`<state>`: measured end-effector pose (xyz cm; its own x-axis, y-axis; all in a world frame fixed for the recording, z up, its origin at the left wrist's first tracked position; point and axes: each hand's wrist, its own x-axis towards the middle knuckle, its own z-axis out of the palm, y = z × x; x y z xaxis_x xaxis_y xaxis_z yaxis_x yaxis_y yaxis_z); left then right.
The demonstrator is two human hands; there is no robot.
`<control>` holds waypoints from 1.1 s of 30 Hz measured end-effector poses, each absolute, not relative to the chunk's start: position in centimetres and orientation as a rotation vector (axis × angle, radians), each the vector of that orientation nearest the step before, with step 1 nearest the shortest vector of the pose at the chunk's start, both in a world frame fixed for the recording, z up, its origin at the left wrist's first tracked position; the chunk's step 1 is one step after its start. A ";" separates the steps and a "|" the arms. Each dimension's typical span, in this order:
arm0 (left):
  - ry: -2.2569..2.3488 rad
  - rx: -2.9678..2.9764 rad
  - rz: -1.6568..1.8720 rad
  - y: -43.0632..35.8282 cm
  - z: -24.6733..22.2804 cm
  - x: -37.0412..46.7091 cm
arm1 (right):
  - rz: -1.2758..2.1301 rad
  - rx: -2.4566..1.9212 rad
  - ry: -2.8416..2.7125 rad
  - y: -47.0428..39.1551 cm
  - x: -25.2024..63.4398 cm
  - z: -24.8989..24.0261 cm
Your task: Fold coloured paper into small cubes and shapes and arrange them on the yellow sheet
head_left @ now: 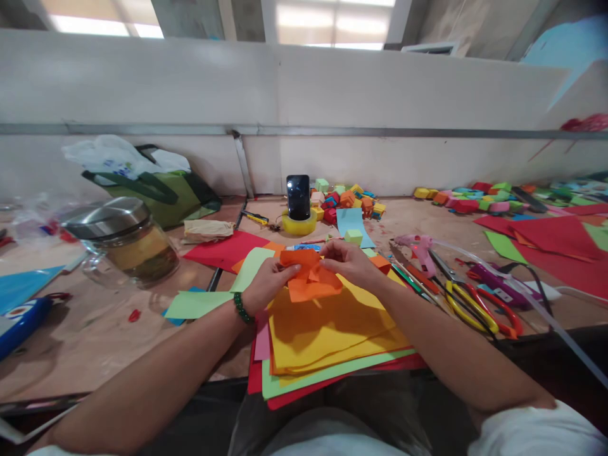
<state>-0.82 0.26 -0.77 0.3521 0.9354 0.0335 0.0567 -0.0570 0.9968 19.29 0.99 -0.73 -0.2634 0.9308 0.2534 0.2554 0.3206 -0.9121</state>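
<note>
Both hands hold a cut and creased piece of orange paper (316, 288) above a stack of coloured sheets. My left hand (272, 278), with a green bead bracelet at its wrist, pinches the paper's left side. At the upper right of the piece, my right hand (350, 263) has its thumb and fingers closed on an edge. Beneath lies the stack, with yellow paper (332, 335) on top and orange, green, pink and red sheets showing at the rims. Just beyond the hands sits a small light-green paper cube (353, 237).
A phone (298, 197) stands in a tape roll (299, 223), beside a pile of paper cubes (349, 199). Scissors (468, 304) and a glue gun (506, 285) lie right. A glass mug (137, 247) and a green bag (175, 196) stand left.
</note>
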 end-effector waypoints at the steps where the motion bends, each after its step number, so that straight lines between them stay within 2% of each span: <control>1: 0.970 1.397 0.936 0.3 -0.8 -0.9 | 0.991 -1.069 -1.707 1.1 19.4 -0.7; 13: 0.962 1.354 0.924 0.6 -1.3 -0.8 | 1.086 -1.030 -1.636 1.2 19.1 -0.9; 26: 0.907 1.507 0.948 0.9 -2.1 -1.0 | 0.641 -0.974 -1.881 -0.4 18.0 -0.5; 33: 0.895 1.814 0.986 -0.1 -1.1 -0.2 | 0.686 -1.011 -1.917 -0.1 18.0 -1.2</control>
<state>-0.19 -0.09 -1.14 0.4302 0.8627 0.2657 0.1812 -0.3709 0.9108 18.01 -0.06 -1.20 -0.3204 0.8478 0.4227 0.3874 0.5244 -0.7582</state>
